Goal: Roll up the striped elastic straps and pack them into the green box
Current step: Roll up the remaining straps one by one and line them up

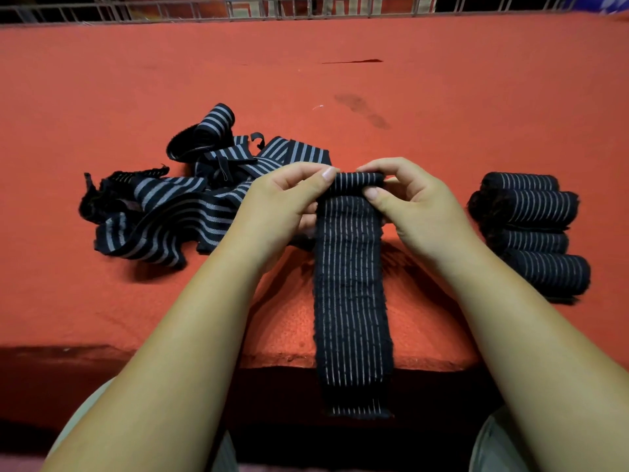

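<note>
- one view only, worn on the head, wide-angle.
- faces forward and steeply down onto a red table [442, 97], from over its near edge.
- sits close: takes in both forearms rising from the bottom corners, with left hand [279, 206] and right hand [422, 212] near centre, pinching a striped strap [352, 284].
- reaches as far as a metal railing [306, 17] along the top edge.

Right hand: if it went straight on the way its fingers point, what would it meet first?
The right hand points left across the started roll of the black white-striped elastic strap it pinches, so it would likely meet the left hand first, then the loose striped strap pile.
</note>
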Tool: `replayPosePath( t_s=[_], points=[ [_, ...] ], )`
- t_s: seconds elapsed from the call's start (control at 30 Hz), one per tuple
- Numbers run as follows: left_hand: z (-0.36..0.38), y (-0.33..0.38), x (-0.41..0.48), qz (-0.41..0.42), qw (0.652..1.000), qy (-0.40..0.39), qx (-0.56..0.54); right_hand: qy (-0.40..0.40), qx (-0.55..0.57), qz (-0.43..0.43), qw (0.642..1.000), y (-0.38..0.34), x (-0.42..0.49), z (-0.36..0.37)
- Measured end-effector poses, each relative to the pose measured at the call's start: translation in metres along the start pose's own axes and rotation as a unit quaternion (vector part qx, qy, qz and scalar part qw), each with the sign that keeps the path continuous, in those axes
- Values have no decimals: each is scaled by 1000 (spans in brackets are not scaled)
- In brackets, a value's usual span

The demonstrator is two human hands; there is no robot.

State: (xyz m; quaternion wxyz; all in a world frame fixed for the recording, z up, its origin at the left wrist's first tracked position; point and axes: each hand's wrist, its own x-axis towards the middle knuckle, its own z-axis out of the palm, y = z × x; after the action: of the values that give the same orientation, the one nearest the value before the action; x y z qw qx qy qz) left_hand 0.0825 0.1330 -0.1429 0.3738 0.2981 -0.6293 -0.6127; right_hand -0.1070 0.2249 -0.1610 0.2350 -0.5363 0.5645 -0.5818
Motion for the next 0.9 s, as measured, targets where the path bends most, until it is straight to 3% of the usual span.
replayPosePath(
  t_s=[0.2, 0.7, 0.9],
  points=[
    [-3, -4, 1, -6, 999, -21, -26, 18, -5, 52, 998, 0, 1, -1],
    [-5, -4, 2, -21, 998, -28, -50, -11, 21, 59, 998, -1, -2, -5],
    [-1, -3, -1, -54, 998, -22, -7, -19, -3, 33, 999, 2, -3, -1]
  ],
)
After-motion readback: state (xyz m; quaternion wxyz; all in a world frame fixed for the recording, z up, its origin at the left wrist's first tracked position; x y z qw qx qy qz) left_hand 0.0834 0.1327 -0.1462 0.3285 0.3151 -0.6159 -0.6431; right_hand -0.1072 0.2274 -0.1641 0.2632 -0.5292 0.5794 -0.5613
